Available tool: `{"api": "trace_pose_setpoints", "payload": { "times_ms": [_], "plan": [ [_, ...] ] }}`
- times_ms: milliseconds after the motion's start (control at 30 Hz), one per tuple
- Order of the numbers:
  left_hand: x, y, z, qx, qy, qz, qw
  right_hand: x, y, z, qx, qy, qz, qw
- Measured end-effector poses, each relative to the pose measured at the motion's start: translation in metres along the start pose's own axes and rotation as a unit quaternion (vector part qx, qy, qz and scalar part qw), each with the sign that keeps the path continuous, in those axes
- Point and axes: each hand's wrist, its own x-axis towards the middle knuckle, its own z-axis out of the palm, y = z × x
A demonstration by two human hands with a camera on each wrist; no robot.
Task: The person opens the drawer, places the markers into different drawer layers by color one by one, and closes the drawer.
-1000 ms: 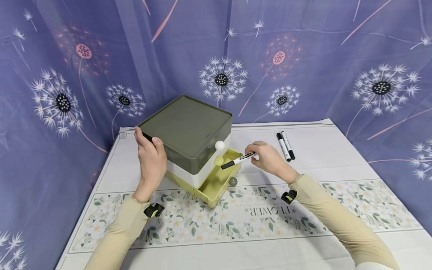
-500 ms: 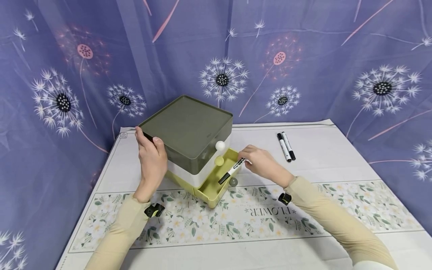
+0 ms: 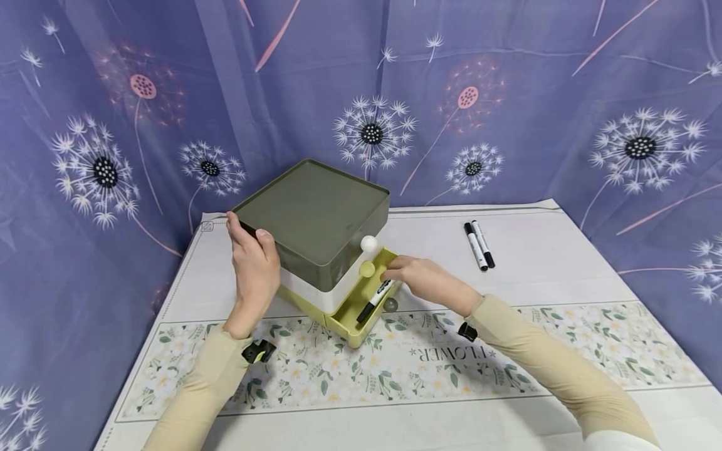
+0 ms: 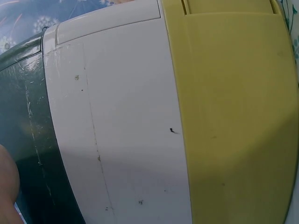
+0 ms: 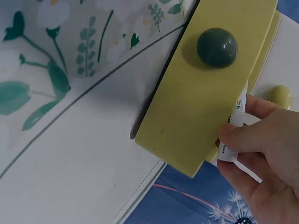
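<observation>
A stacked drawer box [image 3: 313, 216] stands turned on the table, its tiers dark green, white and yellow-green. The bottom yellow-green drawer [image 3: 353, 305] is pulled out. My left hand [image 3: 254, 275] rests against the dark green tier's left side, its fingers extended; the left wrist view shows mostly the box's side wall [image 4: 117, 116]. Over the drawer's back end, my right hand [image 3: 431, 283] pinches a black-capped white marker [image 3: 375, 301] near its uncapped-looking end. The marker slants cap-down inside the drawer. Behind the drawer's front panel [image 5: 187, 112], thumb and fingers grip the marker's white barrel [image 5: 239, 107].
Two more markers [image 3: 479, 245] lie side by side at the right of the table. White [image 3: 369, 243], yellow [image 3: 367, 269] and grey [image 3: 390, 305] round knobs stick out from the drawer fronts. A floral-printed cloth [image 3: 440, 376] covers the table; a purple curtain [image 3: 293, 119] hangs behind.
My right hand has moved left and down, carrying the marker from above the drawer's front edge into the drawer and turning it steeper. The left hand keeps its place on the box.
</observation>
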Motion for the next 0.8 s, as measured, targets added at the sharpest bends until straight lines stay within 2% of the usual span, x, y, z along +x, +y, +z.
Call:
{"api": "trace_pose_setpoints", "payload": {
  "times_ms": [300, 433, 600, 800],
  "plan": [
    [0.0, 0.0, 0.0, 0.004, -0.001, -0.004, 1.0, 0.004, -0.008, 0.01, 0.003, -0.035, -0.03, 0.999],
    [0.0, 0.0, 0.0, 0.001, 0.001, 0.0, 1.0, 0.004, -0.011, 0.014, -0.009, -0.055, -0.029, 0.998],
    [0.002, 0.0, -0.001, -0.005, 0.003, 0.007, 1.0, 0.006, -0.012, 0.019, -0.027, -0.055, -0.032, 0.998],
    [0.002, 0.0, -0.001, -0.003, -0.005, -0.004, 1.0, 0.006, -0.012, 0.025, -0.035, -0.077, -0.024, 0.996]
  ]
}}
